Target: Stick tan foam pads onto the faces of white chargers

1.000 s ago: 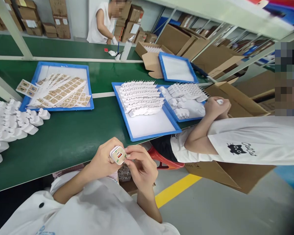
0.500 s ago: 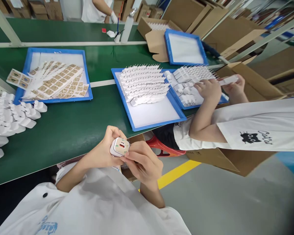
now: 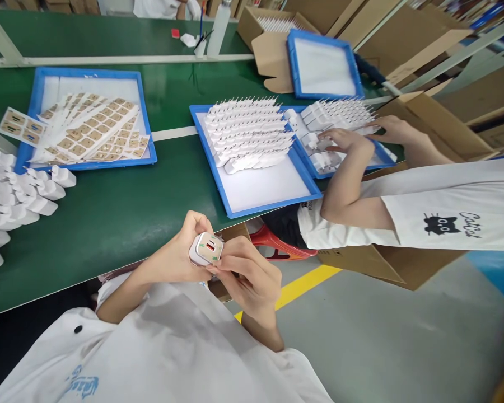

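My left hand point(image 3: 172, 254) and my right hand point(image 3: 250, 280) both grip a white wall charger point(image 3: 205, 249) above the green workbench's front edge. Its face carries a tan label, and a dark port with a red centre shows through it. My right fingertips press on the label's lower edge. Nearest on the left lies a heap of white chargers point(image 3: 12, 196). A blue tray point(image 3: 84, 71) of tan label sheets point(image 3: 88, 126) stands beyond it.
A co-worker's hands point(image 3: 348, 140) work over a blue tray point(image 3: 344, 165) of pronged white chargers, next to another tray point(image 3: 269, 204) of them. A red stool point(image 3: 273, 243), cardboard boxes point(image 3: 428, 126), a bottle point(image 3: 218, 22) and a yellow floor line point(image 3: 306, 285) also show.
My view has tilted, shifting the bench upward. The charger stays in both my hands, turned slightly. The co-worker's hands have moved lower onto the tray.
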A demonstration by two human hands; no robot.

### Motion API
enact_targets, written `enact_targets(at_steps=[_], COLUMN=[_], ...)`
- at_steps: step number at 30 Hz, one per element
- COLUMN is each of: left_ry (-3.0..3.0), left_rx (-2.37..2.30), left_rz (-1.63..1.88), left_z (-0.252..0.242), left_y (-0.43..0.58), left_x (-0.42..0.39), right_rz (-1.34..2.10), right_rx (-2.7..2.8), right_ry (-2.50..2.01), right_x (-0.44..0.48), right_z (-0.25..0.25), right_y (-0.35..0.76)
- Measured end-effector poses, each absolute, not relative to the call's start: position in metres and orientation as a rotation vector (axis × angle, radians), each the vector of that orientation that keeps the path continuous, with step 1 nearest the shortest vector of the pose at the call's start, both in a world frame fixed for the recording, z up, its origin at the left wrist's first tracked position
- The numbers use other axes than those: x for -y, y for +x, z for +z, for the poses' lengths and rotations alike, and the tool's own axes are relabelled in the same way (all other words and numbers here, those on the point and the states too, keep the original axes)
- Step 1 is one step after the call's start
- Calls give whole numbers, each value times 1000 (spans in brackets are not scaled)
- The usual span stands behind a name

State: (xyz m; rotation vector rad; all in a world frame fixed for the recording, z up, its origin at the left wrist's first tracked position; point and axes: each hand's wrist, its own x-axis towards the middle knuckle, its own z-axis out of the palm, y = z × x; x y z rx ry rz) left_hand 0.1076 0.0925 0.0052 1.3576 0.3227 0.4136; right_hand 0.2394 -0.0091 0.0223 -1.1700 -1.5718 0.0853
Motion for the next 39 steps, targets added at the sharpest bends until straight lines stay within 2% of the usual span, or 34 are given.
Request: enact_targets(at_steps=[12, 23, 29, 33, 37, 39], left_ry=[1413, 1647, 1919, 1881, 1751, 1709], left_rx=[-500, -552, -385, -293, -355, -399], left_rz=[419, 527, 842, 937, 912, 919], left_z=[4, 4, -6, -14, -19, -20], left_y=[110, 113, 116, 121, 124, 125], left_x=[-87, -87, -92, -93, -98, -101], right_rz=[367, 756, 961, 736, 19, -124], right_rx=[1530, 1124, 837, 629, 461, 426], right_ry=[-1363, -1470, -1261, -1157, -1499, -1631], right_x=[12, 6, 3, 1, 10, 19], right_z=[30, 30, 24, -5, -69, -101], right_y=[256, 263, 264, 285, 316, 323])
